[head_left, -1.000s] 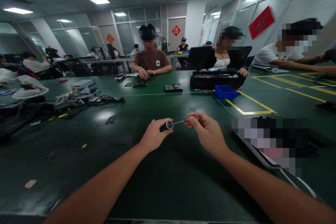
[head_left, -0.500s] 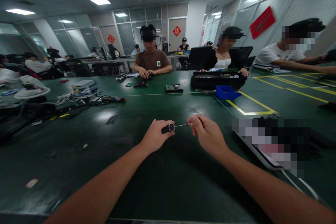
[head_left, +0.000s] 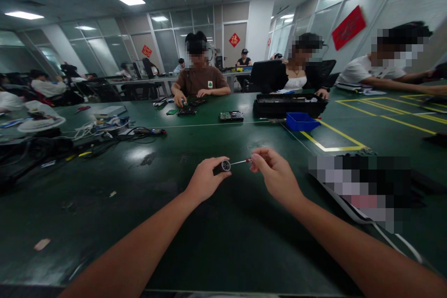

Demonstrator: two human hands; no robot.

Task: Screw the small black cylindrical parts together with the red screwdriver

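Note:
Between the thumb and fingers of my left hand [head_left: 206,178] is a short black cylinder [head_left: 220,167], its round, silvery-rimmed end turned to the right. What kind of part it is I cannot make out. My right hand [head_left: 274,170] pinches the red handle of a thin screwdriver [head_left: 240,162], with most of the handle hidden in the fingers. The metal shaft points left, and its tip meets the open end of the cylinder. Both hands are held above the dark green table [head_left: 223,251].
Cables [head_left: 139,132] and a tool lie at the left. Across the table are circuit boards [head_left: 231,116], a black case [head_left: 289,106] and a blue bin [head_left: 302,122]. A blurred-out device [head_left: 352,195] lies near my right arm. Several people sit around the room.
The cylinder's end has tilted slightly, and the screwdriver now slants more, its handle a little higher. Across the table, a person's hand has moved left to the boards.

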